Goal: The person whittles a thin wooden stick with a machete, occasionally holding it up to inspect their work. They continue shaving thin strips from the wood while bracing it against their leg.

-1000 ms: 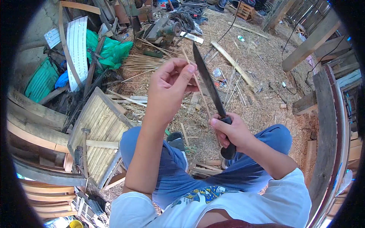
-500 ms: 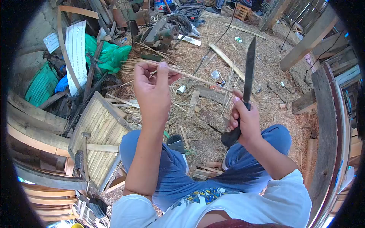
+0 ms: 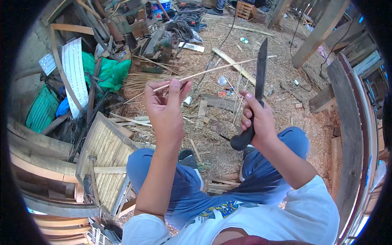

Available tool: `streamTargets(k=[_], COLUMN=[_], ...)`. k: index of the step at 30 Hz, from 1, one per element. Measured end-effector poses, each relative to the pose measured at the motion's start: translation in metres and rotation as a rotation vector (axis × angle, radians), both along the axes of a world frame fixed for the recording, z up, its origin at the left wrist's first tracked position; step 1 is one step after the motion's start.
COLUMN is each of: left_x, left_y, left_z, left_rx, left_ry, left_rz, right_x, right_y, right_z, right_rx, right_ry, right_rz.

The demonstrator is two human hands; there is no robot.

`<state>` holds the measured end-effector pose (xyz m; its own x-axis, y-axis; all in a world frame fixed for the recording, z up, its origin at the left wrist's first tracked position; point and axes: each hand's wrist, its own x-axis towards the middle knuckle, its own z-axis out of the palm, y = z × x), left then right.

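Note:
Between the thumb and fingers of my left hand [image 3: 166,100] is a thin wooden stick [image 3: 212,70], pinched near its left end. It slants up to the right, and its far end passes behind the blade of the knife. My right hand [image 3: 258,120] is wrapped round the black handle of a large knife [image 3: 261,69], whose long dark blade points upward. The index finger sits toward the stick's side, apart from it. Both hands are raised above my knees.
Wood shavings and loose strips cover the ground [image 3: 281,118]. A slatted wooden panel [image 3: 118,149] with a hammer [image 3: 93,171] on it leans at my left. Behind lie a bundle of thin sticks [image 3: 141,83], green plastic [image 3: 116,71] and a machine [image 3: 161,43]. Wooden posts [image 3: 320,36] stand at right.
The stick's far end has swung up from my right fingers to behind the blade. My right hand has let go of it and lowered slightly. The view has shifted a little.

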<state>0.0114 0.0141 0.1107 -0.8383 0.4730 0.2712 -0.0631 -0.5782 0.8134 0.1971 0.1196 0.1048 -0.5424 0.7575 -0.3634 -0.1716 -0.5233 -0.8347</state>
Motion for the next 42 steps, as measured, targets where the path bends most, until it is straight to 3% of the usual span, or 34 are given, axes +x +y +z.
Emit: streamTargets(k=[12, 16, 22, 28, 34, 38, 42], left_x=[0.058, 0.071, 0.076, 0.08, 0.08, 0.092, 0.091], left_y=[0.009, 0.009, 0.002, 0.0, 0.002, 0.002, 0.0], left_z=[-0.017, -0.018, -0.015, -0.018, -0.024, -0.028, -0.032], left_rx=[0.047, -0.036, -0.069, -0.233, -0.528, -0.584, -0.649], left_ry=[-0.058, 0.133, 0.155, 0.301, 0.227, 0.511, 0.701], left_rz=[-0.28, -0.256, -0.312, -0.227, -0.506, -0.344, -0.399], right_x=[0.007, 0.013, 0.02, 0.024, 0.03, 0.032, 0.035], right_y=[0.039, 0.05, 0.057, 0.059, 0.059, 0.054, 0.05], right_z=[0.012, 0.013, 0.02, 0.023, 0.035, 0.041, 0.054], right_rx=[-0.022, -0.036, 0.003, 0.076, 0.197, 0.315, 0.421], right_ry=[0.136, 0.207, 0.278, 0.269, 0.228, 0.133, 0.045], right_rz=[-0.136, -0.192, -0.234, -0.255, -0.261, -0.222, -0.207])
